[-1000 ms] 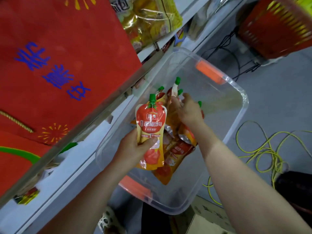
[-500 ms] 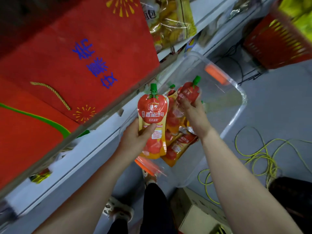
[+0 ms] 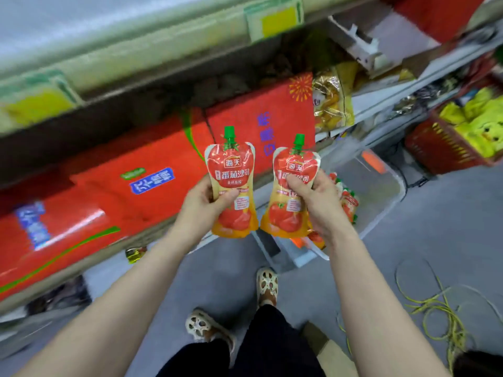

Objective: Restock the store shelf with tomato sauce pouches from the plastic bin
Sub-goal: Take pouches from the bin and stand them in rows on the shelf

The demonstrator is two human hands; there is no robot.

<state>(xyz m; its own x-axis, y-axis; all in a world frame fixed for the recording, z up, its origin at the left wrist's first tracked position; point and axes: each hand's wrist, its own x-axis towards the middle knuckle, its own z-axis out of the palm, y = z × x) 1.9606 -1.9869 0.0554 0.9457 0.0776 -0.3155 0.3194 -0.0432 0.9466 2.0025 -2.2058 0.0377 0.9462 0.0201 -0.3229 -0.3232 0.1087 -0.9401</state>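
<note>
Both pouches [image 3: 232,183] [image 3: 292,194]: glossy printed plastic film, green plastic caps. Bin [image 3: 386,191]: clear smooth plastic. Red bags [image 3: 152,191] at the shelf's front edge: shiny film. Floor [image 3: 435,240]: matt grey. Basket [image 3: 441,148]: red plastic lattice.

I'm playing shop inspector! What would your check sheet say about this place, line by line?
Surface: grey floor under the bin; shelf packed with red bags.
Job's things: left pouch and right pouch held upright, green caps on top; more pouches lie in the clear plastic bin.
Clutter: cardboard box by the feet.
Grippers (hands): left hand grips the left pouch; right hand grips the right pouch.
Cables: yellow cable looped on the floor; black cables behind the bin.
Surroundings: red basket of yellow-green soft things; yellow price tags on the upper shelf edge.
</note>
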